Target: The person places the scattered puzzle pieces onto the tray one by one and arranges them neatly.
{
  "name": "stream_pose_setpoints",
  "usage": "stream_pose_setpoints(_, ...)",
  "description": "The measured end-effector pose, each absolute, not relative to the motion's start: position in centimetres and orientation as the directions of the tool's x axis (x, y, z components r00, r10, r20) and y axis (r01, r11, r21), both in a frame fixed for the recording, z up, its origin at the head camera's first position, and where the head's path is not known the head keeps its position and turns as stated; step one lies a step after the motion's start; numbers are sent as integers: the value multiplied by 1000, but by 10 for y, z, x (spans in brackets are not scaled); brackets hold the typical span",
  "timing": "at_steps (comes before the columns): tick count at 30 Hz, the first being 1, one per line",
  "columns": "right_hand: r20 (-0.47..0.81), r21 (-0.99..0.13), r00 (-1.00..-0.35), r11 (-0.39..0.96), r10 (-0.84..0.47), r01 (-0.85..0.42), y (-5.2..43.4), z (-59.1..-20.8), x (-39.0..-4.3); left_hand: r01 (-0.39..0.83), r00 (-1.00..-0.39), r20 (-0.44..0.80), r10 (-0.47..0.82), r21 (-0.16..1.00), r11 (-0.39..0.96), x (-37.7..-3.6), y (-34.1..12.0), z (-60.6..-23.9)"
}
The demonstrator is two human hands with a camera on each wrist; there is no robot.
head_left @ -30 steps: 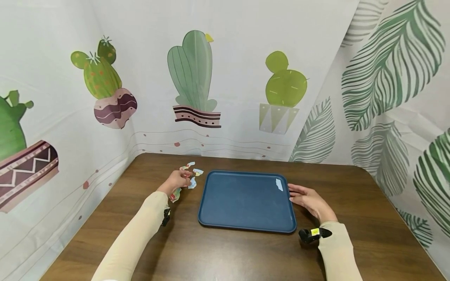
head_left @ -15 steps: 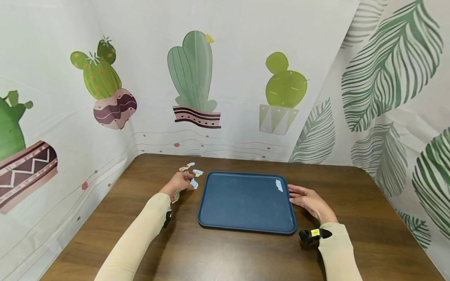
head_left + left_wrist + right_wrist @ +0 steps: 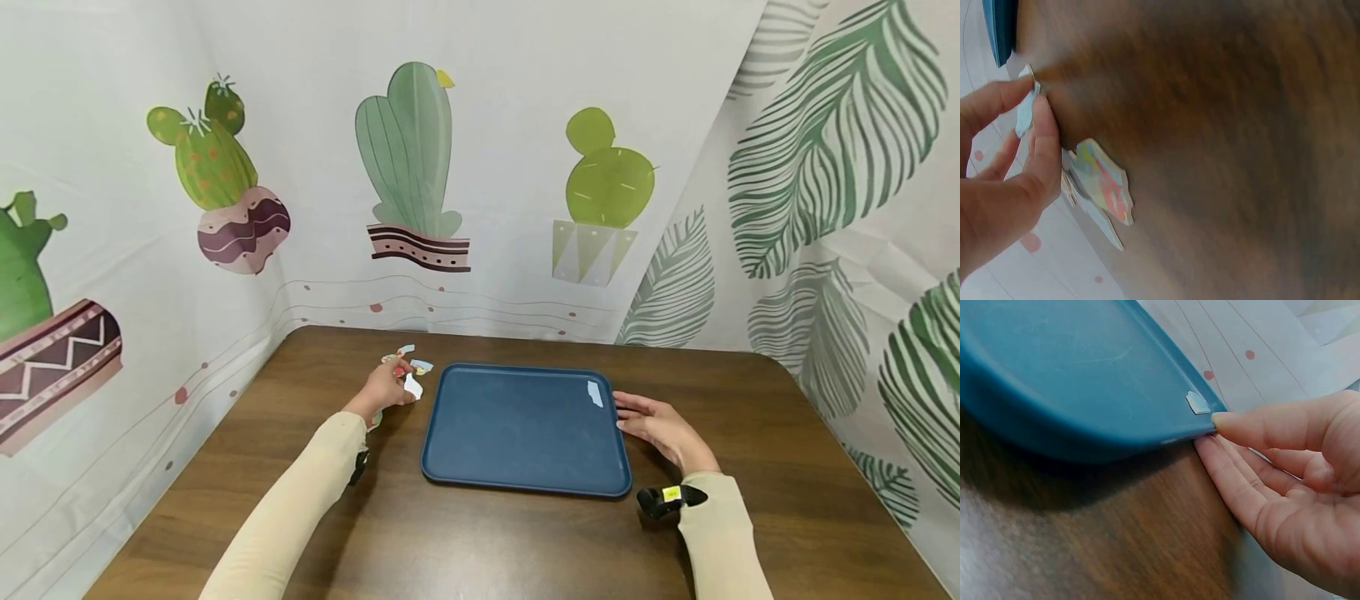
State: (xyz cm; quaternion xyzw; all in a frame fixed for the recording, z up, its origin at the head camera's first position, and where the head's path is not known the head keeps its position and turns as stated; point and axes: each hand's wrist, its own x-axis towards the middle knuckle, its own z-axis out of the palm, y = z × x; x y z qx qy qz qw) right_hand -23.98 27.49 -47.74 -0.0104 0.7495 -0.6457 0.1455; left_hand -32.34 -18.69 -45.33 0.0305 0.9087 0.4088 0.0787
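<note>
My left hand (image 3: 399,383) is left of the blue tray (image 3: 517,467) and pinches a pale puzzle piece (image 3: 412,386) between thumb and fingers. In the left wrist view the left hand (image 3: 1034,100) holds that piece (image 3: 1024,115) just above the wood, beside other colourful pieces (image 3: 1107,184) lying flat. My right hand (image 3: 637,417) lies with straight fingers at the tray's right edge. In the right wrist view the right hand (image 3: 1254,456) has its thumb tip on the tray rim (image 3: 1147,434). One small pale piece (image 3: 595,393) lies in the tray's far right corner (image 3: 1197,402).
Several loose puzzle pieces (image 3: 408,357) are scattered on the brown wooden table (image 3: 487,542) near its far left corner. Cactus and leaf printed cloth walls (image 3: 420,167) close in the table on the left, back and right.
My left hand has taken one piece out of the scatter and raised it slightly, its pale side now showing. The right hand and the tray have stayed put.
</note>
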Motion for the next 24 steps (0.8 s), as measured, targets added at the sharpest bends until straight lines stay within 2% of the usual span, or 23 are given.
stream_pose_setpoints(4,-204,-972,-959,155,-198,175,276,-478,-241,-40,-992,-103,70,796,604,-328,-183,-455)
stream_pose_setpoints(10,-206,-972,-958,158,-198,176,277,-479,-241,-104,-990,-132,46,915,389,-340,-185,-466)
stream_pose_setpoints(17,-220,-968,-958,165,-182,191,276,-478,-241,-195,-978,-209,23,940,280,-332,-171,-446)
stream_pose_setpoints(24,-199,-974,-959,148,-200,172,276,-478,-240,-242,-961,-259,101,958,156,-330,-149,-435)
